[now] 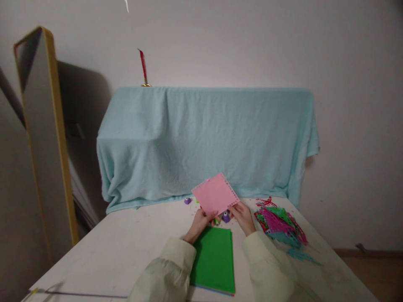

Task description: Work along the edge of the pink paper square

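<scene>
Between both hands a pink sheet of paper (215,193) is held up, tilted, over the table. Rows of small punched holes run along its upper left and right edges. My left hand (201,222) pinches its lower corner, thumb on top. My right hand (242,214) grips the right corner. Behind and below the sheet, partly hidden, are a purple craft punch (226,217) and a green one (216,221). Nearer to me lies a stack of paper (214,260) with a green sheet on top, between my forearms.
Cut, perforated paper pieces (281,224) in several colours are heaped at the right of the white table (126,247). Another purple punch (187,200) stands at the back. A light blue cloth (204,126) drapes behind; a framed mirror (47,138) leans at left.
</scene>
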### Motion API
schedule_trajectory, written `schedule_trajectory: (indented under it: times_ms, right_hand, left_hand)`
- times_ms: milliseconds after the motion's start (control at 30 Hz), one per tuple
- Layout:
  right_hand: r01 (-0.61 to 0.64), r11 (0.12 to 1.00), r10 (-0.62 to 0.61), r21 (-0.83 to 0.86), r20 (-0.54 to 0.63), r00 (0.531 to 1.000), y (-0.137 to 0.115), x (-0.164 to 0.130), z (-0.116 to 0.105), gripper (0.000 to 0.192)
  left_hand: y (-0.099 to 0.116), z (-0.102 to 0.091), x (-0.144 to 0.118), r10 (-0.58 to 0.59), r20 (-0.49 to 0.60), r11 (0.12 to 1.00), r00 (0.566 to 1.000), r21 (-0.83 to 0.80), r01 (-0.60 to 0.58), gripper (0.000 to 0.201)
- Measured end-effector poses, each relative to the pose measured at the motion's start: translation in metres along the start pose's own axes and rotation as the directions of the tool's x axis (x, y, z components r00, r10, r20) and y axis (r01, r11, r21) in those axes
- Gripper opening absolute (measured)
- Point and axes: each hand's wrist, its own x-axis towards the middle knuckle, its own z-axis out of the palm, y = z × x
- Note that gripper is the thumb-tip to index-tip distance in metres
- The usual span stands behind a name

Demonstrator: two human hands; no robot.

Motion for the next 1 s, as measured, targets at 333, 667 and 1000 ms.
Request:
schedule_trajectory:
  times_ms: [333, 667, 1000]
  right_hand:
    - [0.007, 1.000, -0.007, 0.004, -0.007, 1.000, 0.004, 0.001, -0.002, 0.031]
    - [0.016, 1.000, -0.017, -0.013, -0.024, 1.000, 0.007, 0.000, -0.003, 0.031]
    - [-0.049, 0.995, 0.059, 0.089, -0.112, 0.992, 0.002, -0.001, 0.000, 0.051]
  left_hand:
    - [0.000, 0.000, 0.000, 0.009, -0.017, 1.000, 1.000, 0.027, -0.008, 0.054]
    - [0.001, 0.001, 0.001, -0.008, -0.004, 1.000, 1.000, -0.015, 0.008, 0.052]
    - [-0.004, -0.009, 0.006, 0.043, -0.175, 0.990, 0.984, -0.126, -0.065, 0.051]
